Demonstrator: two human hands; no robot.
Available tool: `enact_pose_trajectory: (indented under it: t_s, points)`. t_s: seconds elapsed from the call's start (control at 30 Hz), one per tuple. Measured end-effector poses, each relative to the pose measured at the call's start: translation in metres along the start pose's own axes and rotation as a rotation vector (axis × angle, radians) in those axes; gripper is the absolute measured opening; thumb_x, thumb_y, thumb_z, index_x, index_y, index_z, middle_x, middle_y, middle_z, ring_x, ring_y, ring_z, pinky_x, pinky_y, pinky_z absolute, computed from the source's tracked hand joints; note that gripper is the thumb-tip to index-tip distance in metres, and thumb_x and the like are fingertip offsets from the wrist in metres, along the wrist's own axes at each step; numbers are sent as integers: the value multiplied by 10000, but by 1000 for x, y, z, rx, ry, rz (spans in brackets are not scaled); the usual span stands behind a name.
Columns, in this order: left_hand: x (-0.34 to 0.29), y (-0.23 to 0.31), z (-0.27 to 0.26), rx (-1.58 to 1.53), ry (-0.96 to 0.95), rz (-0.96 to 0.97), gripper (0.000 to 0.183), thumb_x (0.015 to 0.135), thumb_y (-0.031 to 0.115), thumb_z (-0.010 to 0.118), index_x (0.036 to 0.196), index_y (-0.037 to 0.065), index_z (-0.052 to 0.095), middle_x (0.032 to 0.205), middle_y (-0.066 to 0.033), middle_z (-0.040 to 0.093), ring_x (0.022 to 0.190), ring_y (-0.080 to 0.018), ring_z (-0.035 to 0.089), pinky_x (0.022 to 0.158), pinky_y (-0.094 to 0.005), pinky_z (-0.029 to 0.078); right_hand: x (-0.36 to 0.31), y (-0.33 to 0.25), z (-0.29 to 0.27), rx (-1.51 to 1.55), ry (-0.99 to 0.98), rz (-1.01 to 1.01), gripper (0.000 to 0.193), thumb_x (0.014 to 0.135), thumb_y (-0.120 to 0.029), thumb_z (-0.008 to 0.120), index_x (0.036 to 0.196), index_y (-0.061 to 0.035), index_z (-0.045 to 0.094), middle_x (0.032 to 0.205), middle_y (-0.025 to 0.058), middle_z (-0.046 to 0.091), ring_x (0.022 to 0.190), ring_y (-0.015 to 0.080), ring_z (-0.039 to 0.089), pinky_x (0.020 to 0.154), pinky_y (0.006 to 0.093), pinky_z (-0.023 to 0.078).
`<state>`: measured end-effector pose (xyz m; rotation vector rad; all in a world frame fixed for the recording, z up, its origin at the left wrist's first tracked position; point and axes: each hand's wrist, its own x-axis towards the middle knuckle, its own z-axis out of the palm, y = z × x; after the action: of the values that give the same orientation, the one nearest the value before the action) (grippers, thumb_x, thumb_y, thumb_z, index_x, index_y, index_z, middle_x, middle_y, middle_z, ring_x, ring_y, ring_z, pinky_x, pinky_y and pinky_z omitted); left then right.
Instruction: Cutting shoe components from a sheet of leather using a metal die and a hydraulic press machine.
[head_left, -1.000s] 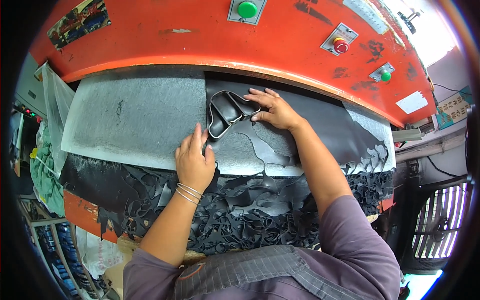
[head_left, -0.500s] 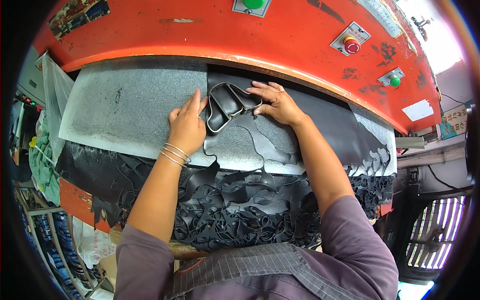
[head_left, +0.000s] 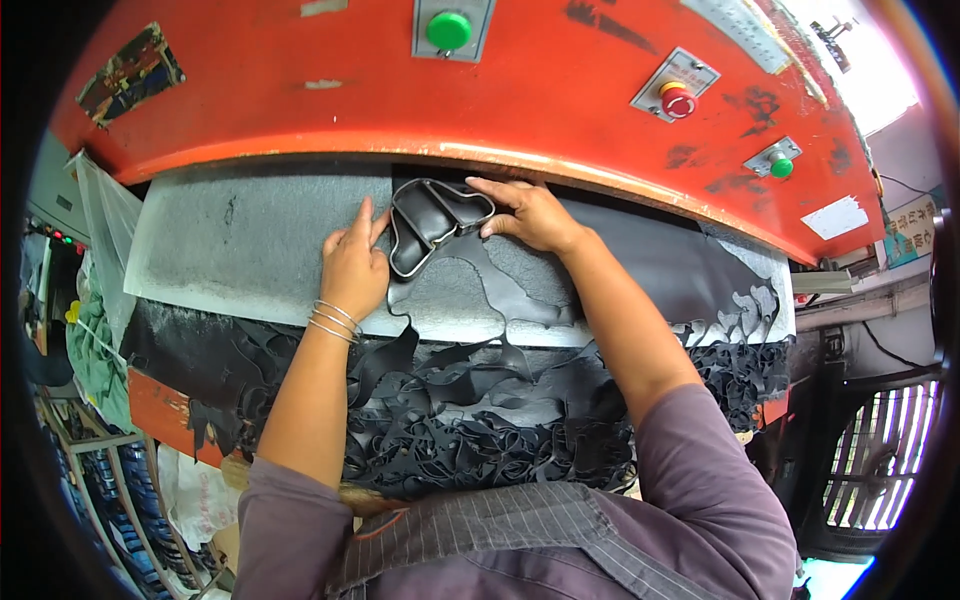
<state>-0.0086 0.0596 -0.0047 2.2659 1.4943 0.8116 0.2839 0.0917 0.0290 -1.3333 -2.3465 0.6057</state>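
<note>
A metal-rimmed cutting die [head_left: 438, 238], roughly a rounded triangle with cross-bars, sits on a black leather-like sheet [head_left: 630, 235] at its left edge. My right hand [head_left: 535, 215] grips the die's right lobe, the thumb on the near side and the fingers on the far side. Along the die's left side, my left hand [head_left: 355, 268] lies with fingers extended; its fingertips are at the rim, and whether they press on it I cannot tell. Cut-out gaps in the sheet show just below the die. Under the sheet is a pale grey board [head_left: 250, 230].
An orange machine body [head_left: 330, 110] stands directly beyond the board, with green buttons [head_left: 449, 31] and a red knob [head_left: 678, 99]. A tangle of black offcuts [head_left: 480, 430] covers the near edge. At left are a green cloth [head_left: 95, 350] and a rack [head_left: 115, 490].
The view has shifted, so more of the orange machine shows. Both hands remain at the die, which keeps about the same place on the sheet.
</note>
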Motion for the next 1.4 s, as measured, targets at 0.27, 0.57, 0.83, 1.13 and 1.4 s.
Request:
enact_pose_trajectory:
  t_s: [0.27,0.57,0.83,1.13,1.4]
  points:
    - [0,24,-35,-489,241,-75,382,872,98,607,1247,26,580,1153,-110,681,685,-156,603,673,-295,495,-123,-58,-57,393,856,278,378,855,-161,719,1182,6,627,1183,124,631,1030,172,624,901,340,497]
    - [65,173,-112,31,542,581,247,894,129,601,679,40,517,665,-110,496,647,-310,482,598,-405,406,-169,18,-235,-577,1741,489,670,1008,-488,369,1444,19,326,1499,289,271,1406,392,251,1135,480,200]
    - [-106,141,-127,-127,8,245,335,923,255,560,678,30,524,718,-179,543,711,-383,547,626,-479,434,-242,-96,-72,50,1013,120,373,895,-243,656,1167,1,581,1272,189,529,1143,333,532,1008,410,401]
    - [-279,120,-100,-82,-109,92,111,785,168,686,789,63,719,763,-71,638,743,-277,583,688,-384,478,-269,-270,111,-315,31,-107,446,672,-237,738,1062,-48,635,879,62,592,818,219,614,679,325,525]
    - [-269,118,-98,-26,-29,132,85,733,141,698,772,66,710,748,-79,624,714,-281,571,677,-378,459,-253,-268,102,-264,47,-30,171,712,-158,669,841,-70,600,803,70,568,741,234,616,622,359,523]
